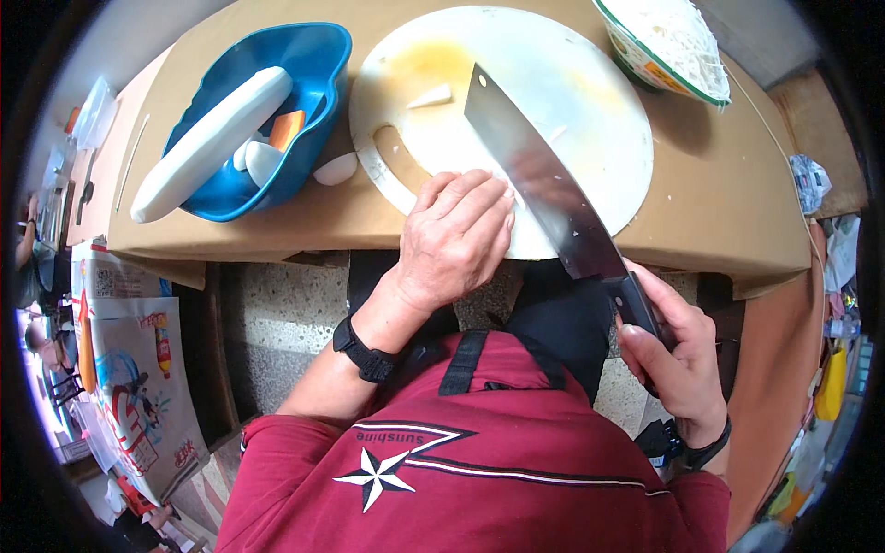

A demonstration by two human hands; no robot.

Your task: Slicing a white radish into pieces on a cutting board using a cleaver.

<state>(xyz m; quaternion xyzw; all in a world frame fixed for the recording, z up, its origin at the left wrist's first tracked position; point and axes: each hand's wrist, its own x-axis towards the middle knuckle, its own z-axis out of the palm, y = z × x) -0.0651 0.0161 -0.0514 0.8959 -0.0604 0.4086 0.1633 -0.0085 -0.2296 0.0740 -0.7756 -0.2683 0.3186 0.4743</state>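
Observation:
My right hand [678, 346] grips the black handle of a cleaver [544, 175], its broad blade slanting across a round white cutting board [608, 120]. Beside the blade, my left hand [459, 235] is closed at the board's near edge, fingers curled and pressed together. A bit of white shows at its fingertips, but what lies under them is hidden. Farther up the board is a white wedge of radish [430, 97], with small white scraps near the blade. The board has yellow-orange stains and a curved handle slot.
At the left, a blue basin [318, 92] holds a long peeled white radish [212, 143], an orange carrot piece [287, 130] and white chunks. Another white chunk [336, 170] lies between basin and board. A patterned bowl [636, 55] of white shreds [678, 41] stands far right on the brown table [304, 221].

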